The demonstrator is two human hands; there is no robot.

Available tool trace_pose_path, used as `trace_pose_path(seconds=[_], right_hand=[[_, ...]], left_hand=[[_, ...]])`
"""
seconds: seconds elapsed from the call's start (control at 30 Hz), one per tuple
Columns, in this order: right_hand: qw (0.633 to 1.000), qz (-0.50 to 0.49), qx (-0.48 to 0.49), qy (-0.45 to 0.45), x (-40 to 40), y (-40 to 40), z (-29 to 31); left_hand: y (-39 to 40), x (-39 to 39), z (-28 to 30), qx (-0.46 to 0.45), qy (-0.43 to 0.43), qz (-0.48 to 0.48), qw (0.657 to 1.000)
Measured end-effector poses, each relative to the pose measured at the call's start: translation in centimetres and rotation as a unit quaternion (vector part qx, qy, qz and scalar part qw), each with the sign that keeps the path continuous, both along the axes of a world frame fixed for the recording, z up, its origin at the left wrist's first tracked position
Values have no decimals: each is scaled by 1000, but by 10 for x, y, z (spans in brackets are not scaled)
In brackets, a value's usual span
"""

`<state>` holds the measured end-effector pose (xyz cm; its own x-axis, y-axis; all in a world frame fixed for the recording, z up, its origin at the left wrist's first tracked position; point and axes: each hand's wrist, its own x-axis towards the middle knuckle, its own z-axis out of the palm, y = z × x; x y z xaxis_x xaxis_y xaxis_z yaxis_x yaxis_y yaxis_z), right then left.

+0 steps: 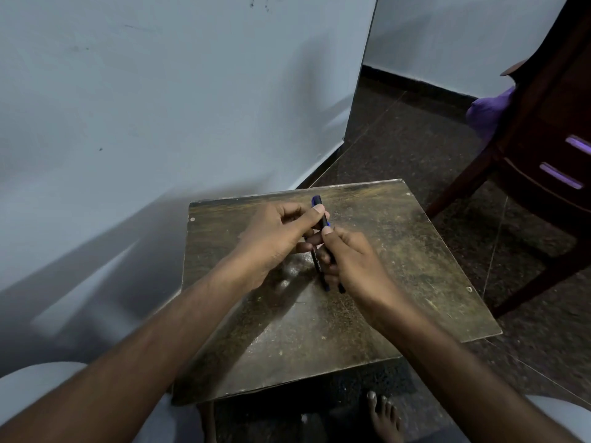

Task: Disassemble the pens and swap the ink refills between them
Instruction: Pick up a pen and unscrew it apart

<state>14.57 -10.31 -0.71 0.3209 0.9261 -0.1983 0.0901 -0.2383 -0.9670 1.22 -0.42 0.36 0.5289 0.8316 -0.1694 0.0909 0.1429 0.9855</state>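
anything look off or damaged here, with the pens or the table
Nothing stands out. Both hands, left hand and right hand, grip the dark pens over the worn wooden table; its scuffs look like plain wear.

Bare table top (399, 251) all around; wall (160, 107) close left, chair (543, 161) near right

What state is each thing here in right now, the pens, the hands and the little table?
Left hand: closed on the upper part of a pen, thumb near its blue end.
Right hand: closed around the pens lower down.
Pens: two dark barrels held above the table; whether any part is unscrewed cannot be told.
Table: worn and scuffed; nothing seen lying on it.
Chair: standing on the floor beside the table.
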Motion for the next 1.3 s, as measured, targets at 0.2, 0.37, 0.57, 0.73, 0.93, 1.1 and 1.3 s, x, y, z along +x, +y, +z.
trace_pose_path(seconds=[0.2, 0.37, 0.57, 0.73, 0.93, 1.1, 1.3], right_hand=[[985, -57, 16, -163, -16, 5, 2], [974, -60, 36, -215, -21, 9, 5], [989, -20, 17, -144, -16, -3, 6], [998, -10, -31, -49, -4, -11, 8], [999, 16, -44, 18, -8, -11, 9], [997, 40, -60, 35, -8, -9, 0], [971, 16, -39, 234, -5, -4, 4]], left_hand=[[0, 3, -7, 3, -14, 51, 999], [1, -1, -6, -10, -37, 77, 996], [17, -18, 9, -7, -21, 110, 994], [46, -55, 19, 234, 315, 90, 915], [47, -55, 11, 239, 490, -12, 838], [51, -56, 9, 256, 492, 17, 832], [43, -46, 11, 207, 276, 21, 938]])
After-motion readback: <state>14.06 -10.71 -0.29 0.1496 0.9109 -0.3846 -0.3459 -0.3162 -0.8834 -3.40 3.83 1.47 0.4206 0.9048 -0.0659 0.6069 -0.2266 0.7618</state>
